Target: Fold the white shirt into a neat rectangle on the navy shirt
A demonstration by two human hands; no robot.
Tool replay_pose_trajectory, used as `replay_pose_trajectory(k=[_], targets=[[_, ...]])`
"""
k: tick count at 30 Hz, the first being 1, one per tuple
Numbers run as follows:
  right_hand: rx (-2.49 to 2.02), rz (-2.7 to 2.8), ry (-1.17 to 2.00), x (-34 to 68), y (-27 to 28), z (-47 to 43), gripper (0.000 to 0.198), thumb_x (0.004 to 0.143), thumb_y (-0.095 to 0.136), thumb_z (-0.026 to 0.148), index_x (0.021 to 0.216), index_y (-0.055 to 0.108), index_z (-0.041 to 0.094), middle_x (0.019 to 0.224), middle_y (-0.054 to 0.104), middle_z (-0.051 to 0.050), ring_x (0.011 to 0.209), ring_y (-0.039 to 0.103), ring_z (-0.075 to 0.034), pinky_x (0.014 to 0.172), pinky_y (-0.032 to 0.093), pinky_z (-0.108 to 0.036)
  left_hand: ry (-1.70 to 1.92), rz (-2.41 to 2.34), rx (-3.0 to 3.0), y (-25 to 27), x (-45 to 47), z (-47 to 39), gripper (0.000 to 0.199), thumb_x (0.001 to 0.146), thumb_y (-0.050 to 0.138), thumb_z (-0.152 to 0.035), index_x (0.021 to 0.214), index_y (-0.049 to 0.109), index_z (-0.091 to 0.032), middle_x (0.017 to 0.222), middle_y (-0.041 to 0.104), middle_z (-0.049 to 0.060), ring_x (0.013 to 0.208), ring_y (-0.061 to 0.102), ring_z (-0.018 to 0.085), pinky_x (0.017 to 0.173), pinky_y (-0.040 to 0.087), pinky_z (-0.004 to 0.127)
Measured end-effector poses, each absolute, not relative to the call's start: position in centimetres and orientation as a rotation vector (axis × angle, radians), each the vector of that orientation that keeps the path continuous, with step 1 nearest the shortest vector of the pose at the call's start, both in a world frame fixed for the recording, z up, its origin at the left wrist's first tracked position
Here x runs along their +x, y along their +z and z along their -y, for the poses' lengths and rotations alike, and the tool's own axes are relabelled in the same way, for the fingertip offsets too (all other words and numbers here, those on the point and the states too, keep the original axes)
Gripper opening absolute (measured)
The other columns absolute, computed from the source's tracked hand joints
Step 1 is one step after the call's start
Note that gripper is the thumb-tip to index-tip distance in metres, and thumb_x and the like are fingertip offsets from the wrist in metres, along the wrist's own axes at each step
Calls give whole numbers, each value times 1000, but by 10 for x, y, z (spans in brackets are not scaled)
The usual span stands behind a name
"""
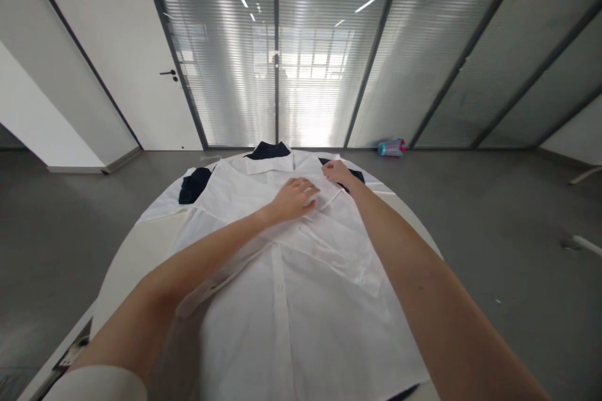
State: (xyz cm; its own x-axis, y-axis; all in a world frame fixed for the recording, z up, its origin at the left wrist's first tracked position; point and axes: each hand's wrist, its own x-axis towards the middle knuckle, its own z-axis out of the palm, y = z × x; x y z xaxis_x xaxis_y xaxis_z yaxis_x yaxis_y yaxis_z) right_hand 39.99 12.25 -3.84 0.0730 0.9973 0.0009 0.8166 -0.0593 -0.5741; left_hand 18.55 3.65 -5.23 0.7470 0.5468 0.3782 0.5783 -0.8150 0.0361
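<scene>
Pressing white shirt (291,276) flat: left hand (294,198) fingers spread; right hand (335,171) pinching shoulder; dark garment (194,185) beside.

A grey floor (493,213) runs to far glass walls with blinds (310,44). A white door (155,56) stands far left. Ceiling lights reflect in the glass.

shirt (301,288): plain white, no pattern | garment beneath it (194,185): dark navy, near black | worktop (126,263): off-white | floor (56,232): flat grey | bottle on floor (392,148): teal with pink ends | blinds (324,44): fine pale grey horizontal stripes | door (136,44): white
</scene>
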Motion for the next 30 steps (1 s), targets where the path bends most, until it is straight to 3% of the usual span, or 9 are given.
replay_pose_trajectory(k=[3,7,11,15,19,25,30], targets=[[-1964,1836,762,433,-29,-101,19,89,62,20,102,75,14,93,76,-12,75,70,-16,72,56,-27,-558,423,-3046,-57,241,39,32,94,54,-36,118,66,-20,119,69,7,111,62,23,93,46,36],[-2000,1913,848,456,-26,-82,14,86,69,24,97,76,22,92,77,-6,75,70,-16,71,56,-27,-623,-71,-3061,-68,290,117,29,93,53,-27,118,65,-21,127,66,6,119,58,20,91,47,34],[-2087,1973,756,458,-28,-70,10,84,69,24,87,76,16,81,75,-8,73,70,-21,66,55,-29,-548,-120,-3070,-69,318,142,26,83,59,-27,107,67,-18,107,70,8,107,63,24,82,47,38],[-2171,1993,555,446,-29,-67,26,86,65,33,74,72,12,73,72,-14,80,70,-27,73,52,-33,-480,-56,-3054,-63,329,138,16,84,60,-27,95,67,-19,103,70,8,95,63,24,74,44,41],[-2231,1960,453,438,-29,-71,24,85,63,29,78,71,8,76,72,-18,83,71,-28,76,50,-32,-573,-119,-2913,-54,314,130,12,91,57,-21,96,68,-21,103,68,8,100,59,22,78,41,40],[-2180,1918,519,419,-16,-79,23,84,59,29,88,72,11,76,72,-13,68,68,-24,57,50,-28,-725,-193,-2698,-40,263,128,18,96,55,-18,86,70,-21,94,65,6,88,56,19,77,37,38],[-2039,1973,572,382,-3,-79,25,86,55,31,91,70,11,78,70,-9,63,64,-17,53,46,-23,-1067,-296,-2514,-35,235,135,16,95,58,-18,104,72,-18,68,53,-2,59,47,10,59,31,31]])
